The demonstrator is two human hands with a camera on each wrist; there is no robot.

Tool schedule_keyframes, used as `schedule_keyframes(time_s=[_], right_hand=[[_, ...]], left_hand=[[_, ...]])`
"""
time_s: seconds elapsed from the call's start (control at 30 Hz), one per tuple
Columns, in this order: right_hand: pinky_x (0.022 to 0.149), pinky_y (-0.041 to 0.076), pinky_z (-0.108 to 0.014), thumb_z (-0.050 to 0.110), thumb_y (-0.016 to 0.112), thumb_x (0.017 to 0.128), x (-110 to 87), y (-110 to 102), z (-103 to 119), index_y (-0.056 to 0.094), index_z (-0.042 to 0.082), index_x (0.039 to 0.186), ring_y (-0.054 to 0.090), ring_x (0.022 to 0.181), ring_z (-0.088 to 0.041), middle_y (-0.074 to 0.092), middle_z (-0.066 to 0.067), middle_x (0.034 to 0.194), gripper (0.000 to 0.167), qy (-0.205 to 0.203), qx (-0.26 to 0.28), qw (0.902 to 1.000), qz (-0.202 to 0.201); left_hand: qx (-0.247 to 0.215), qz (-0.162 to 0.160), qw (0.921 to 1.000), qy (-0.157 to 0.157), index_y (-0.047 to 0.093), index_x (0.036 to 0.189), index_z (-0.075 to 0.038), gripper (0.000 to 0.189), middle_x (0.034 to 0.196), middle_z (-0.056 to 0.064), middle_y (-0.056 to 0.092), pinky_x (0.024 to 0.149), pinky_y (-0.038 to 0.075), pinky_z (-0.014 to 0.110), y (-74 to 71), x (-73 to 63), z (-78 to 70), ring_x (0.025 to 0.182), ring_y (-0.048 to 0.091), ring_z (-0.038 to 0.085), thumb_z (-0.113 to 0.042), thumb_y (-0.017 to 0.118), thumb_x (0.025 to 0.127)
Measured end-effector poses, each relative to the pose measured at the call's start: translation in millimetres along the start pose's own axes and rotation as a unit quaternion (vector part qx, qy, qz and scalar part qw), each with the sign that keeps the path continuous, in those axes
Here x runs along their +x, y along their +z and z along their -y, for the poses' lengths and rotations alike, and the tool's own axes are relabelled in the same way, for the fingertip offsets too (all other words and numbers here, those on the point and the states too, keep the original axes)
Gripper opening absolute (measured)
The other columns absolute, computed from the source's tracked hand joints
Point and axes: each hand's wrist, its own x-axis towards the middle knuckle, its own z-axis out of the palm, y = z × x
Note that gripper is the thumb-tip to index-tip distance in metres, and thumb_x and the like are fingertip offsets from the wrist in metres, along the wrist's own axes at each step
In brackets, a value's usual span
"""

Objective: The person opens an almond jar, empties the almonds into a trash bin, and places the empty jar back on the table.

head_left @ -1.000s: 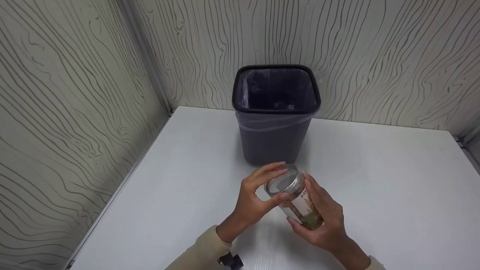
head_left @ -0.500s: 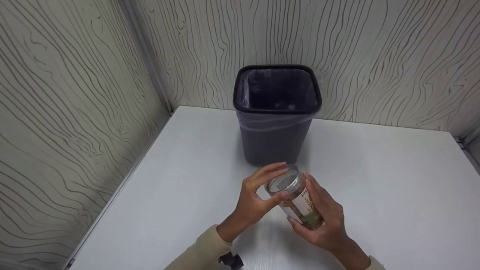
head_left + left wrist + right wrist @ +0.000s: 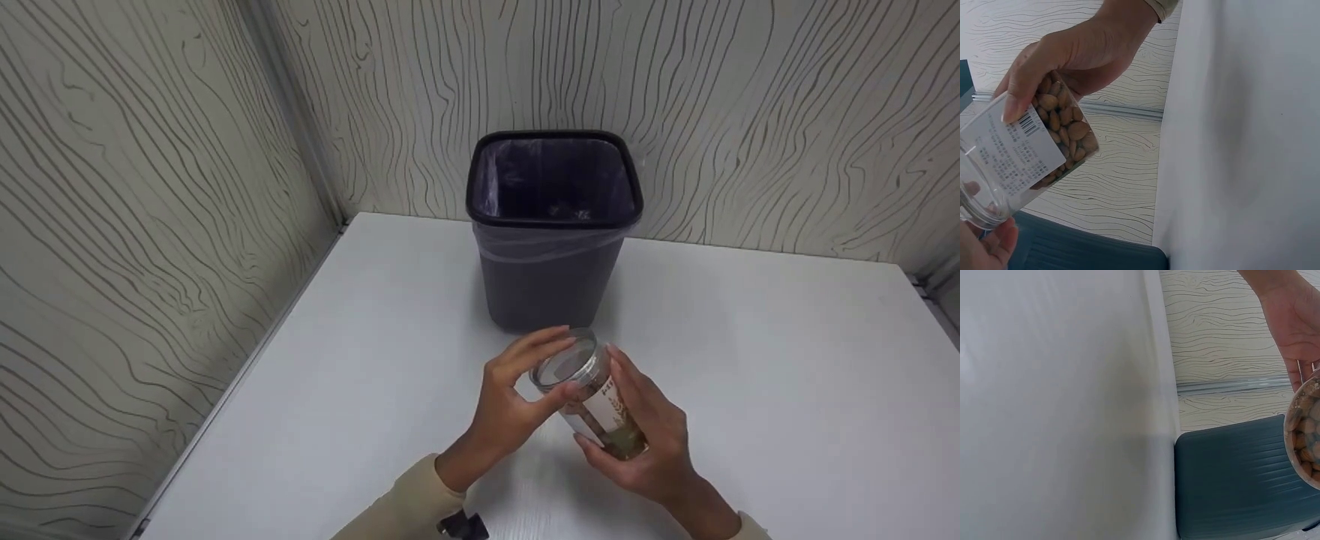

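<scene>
A clear jar point(image 3: 600, 412) of almonds is tilted in both hands above the white table, its round top point(image 3: 570, 364) turned up and left. My left hand point(image 3: 502, 409) grips that top rim, thumb on the near side and fingers on the far side. Around the lower body, my right hand point(image 3: 660, 442) holds the jar by its labelled side. The left wrist view shows a white barcode label point(image 3: 1019, 149) and almonds point(image 3: 1061, 118) gathered at the base. Whether the top is a separate lid is hard to tell. At the right wrist view's edge, the almonds point(image 3: 1307, 439) show through the base.
Behind the hands a dark bin point(image 3: 551, 277) with a clear liner stands on the white table point(image 3: 360, 337). Small crumpled bits point(image 3: 570, 212) lie inside it. Wood-grain patterned panels point(image 3: 405, 97) rise at the back and left.
</scene>
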Motion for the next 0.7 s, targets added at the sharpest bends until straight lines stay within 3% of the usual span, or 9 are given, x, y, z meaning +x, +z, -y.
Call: schedule_keyframes(time_s=[0.4, 0.7], right_hand=[[0.105, 0.046, -0.027, 0.033, 0.082, 0.083, 2.0, 0.7, 0.4, 0.054, -0.023, 0.127, 0.062, 0.122, -0.031, 0.057, -0.041, 0.128, 0.077, -0.007, -0.005, 1.0000, -0.002], [0.105, 0.046, -0.027, 0.033, 0.082, 0.083, 3.1, 1.0, 1.6, 0.053, -0.023, 0.127, 0.062, 0.122, -0.031, 0.057, -0.041, 0.127, 0.077, -0.009, -0.005, 0.9999, -0.004]], left_hand=[[0.029, 0.005, 0.9976, -0.062, 0.069, 0.131, -0.015, 0.041, 0.137, 0.006, 0.063, 0.099, 0.053, 0.040, -1.4, 1.2, -11.9, 0.128, 0.058, 0.019, -0.033, 0.074, 0.095], [0.031, 0.015, 0.9967, -0.074, 0.069, 0.131, -0.015, 0.041, 0.137, 0.004, 0.062, 0.099, 0.053, 0.039, -3.7, 2.7, -15.4, 0.128, 0.058, 0.018, -0.033, 0.074, 0.094]])
